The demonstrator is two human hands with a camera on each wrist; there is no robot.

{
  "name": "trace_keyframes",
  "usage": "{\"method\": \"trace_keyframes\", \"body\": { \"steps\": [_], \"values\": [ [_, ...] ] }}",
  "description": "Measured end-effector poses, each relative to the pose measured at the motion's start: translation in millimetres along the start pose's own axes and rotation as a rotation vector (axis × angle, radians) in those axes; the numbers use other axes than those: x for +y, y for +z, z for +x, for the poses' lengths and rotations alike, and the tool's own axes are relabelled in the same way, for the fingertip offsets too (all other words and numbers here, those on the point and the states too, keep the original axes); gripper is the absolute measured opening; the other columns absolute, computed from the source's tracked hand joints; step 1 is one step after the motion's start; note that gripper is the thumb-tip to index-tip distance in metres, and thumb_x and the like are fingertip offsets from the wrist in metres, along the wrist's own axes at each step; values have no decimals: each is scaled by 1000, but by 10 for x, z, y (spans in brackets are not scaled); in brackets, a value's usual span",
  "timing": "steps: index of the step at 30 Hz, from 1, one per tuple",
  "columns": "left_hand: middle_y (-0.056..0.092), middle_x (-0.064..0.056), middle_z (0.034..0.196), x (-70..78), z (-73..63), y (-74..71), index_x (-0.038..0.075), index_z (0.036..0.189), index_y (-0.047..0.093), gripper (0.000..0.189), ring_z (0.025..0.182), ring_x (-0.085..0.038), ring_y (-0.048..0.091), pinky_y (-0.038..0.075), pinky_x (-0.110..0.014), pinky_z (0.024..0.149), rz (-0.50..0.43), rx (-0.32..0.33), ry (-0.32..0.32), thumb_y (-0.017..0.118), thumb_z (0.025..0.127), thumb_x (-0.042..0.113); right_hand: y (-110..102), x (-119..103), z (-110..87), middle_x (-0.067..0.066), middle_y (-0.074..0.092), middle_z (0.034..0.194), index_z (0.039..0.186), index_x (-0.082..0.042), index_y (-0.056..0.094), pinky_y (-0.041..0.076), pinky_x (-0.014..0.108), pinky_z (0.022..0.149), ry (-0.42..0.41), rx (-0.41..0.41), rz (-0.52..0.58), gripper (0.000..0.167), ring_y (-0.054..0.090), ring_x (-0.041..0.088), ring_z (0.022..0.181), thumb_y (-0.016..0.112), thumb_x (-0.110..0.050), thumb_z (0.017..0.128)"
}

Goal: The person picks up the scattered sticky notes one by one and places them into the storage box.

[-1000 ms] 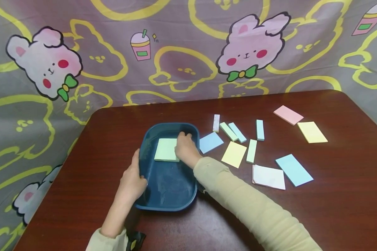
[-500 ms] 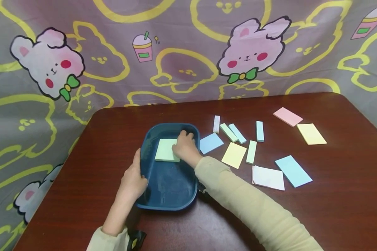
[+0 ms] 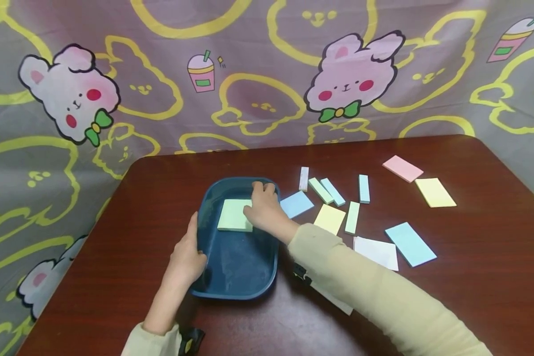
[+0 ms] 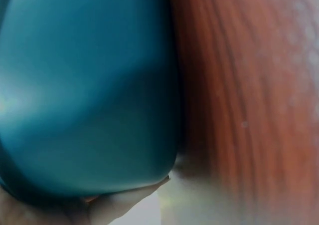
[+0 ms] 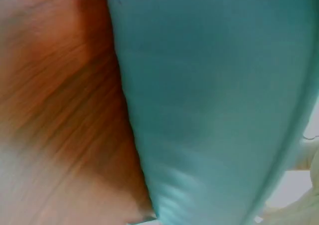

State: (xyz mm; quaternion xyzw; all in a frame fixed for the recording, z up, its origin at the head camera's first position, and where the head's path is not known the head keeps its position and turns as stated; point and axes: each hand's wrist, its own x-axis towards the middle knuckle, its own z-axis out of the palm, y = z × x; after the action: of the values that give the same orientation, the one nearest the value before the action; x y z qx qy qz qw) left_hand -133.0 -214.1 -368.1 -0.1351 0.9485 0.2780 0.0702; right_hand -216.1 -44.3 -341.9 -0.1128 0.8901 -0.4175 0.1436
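A dark blue plastic bin (image 3: pixel 238 267) stands on the table. My left hand (image 3: pixel 188 257) grips its left side, thumb over the rim; the left wrist view shows the bin's outer wall (image 4: pixel 94 85) with fingers (image 4: pixel 119 205) under it. Inside the bin, toward the back, lies a pale green sticky note pad (image 3: pixel 234 215). My right hand (image 3: pixel 267 207) reaches in over the right rim, its thumb overlapping the pad's right edge and its bent fingertips near the back right corner. I cannot tell whether it holds anything. The outer wall (image 5: pixel 209 95) fills most of the right wrist view.
Right of the bin lie blue (image 3: pixel 296 204) and yellow (image 3: pixel 331 218) pads, several narrow strips (image 3: pixel 352 217), a white pad (image 3: pixel 378 253) and a light blue pad (image 3: pixel 411 244). Pink (image 3: pixel 402 168) and yellow (image 3: pixel 435 192) pads lie farther back. A pale sheet (image 3: pixel 333 298) shows beneath the right sleeve.
My right hand has shifted slightly right, its thumb showing more plainly beside the green pad. The right forearm has swung right, uncovering a pale sheet. The left hand keeps its grip.
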Motion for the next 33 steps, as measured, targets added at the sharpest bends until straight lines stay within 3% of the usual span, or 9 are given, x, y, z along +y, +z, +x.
{"method": "trace_keyframes", "body": {
  "steps": [8,13,17,21,24,27,33],
  "values": [
    [35,-32,146,2,-4,-5,7,153,5,82,93,-40,58,47,-41,67,4,1,-3,47,84,-7,-340,48,-225,25,31,145,140,-2,41,47,42,90,-61,-19,-71,49,49,33,120,53,-15,94],
    [35,-32,146,-6,-1,6,6,153,6,82,96,-42,59,47,-42,68,7,9,3,47,84,-7,-644,153,-374,24,43,138,132,-1,50,44,48,98,-92,8,-142,42,49,35,121,55,-13,93],
    [35,-33,145,-8,1,8,5,153,7,81,95,-41,59,47,-42,68,9,17,10,48,83,-8,-896,300,-472,26,48,129,127,1,55,45,48,91,-116,31,-170,37,50,36,113,55,-11,91],
    [36,-34,144,-1,4,1,5,153,7,82,81,-36,58,44,-39,62,0,13,30,48,83,-8,-1128,471,-538,28,52,126,124,2,57,46,51,90,-140,36,-213,36,51,43,115,55,-10,90],
    [37,-35,143,-5,2,-4,5,153,7,83,71,-30,53,39,-35,58,-4,9,37,47,82,-8,-1258,608,-578,28,55,126,124,3,57,45,54,90,-121,33,-243,38,53,44,116,58,-12,89],
    [37,-35,143,-1,-4,-9,5,153,7,83,72,-30,53,40,-35,58,-2,9,32,48,82,-8,-1350,758,-627,26,59,120,123,2,58,46,53,86,-102,32,-260,37,55,42,111,59,-12,88],
    [38,-34,142,5,-1,-6,5,153,7,82,77,-33,56,42,-37,60,5,10,23,48,83,-8,-1462,1033,-728,27,59,117,118,2,59,47,38,70,-66,37,-270,32,57,34,97,59,-11,89]
  ]
}}
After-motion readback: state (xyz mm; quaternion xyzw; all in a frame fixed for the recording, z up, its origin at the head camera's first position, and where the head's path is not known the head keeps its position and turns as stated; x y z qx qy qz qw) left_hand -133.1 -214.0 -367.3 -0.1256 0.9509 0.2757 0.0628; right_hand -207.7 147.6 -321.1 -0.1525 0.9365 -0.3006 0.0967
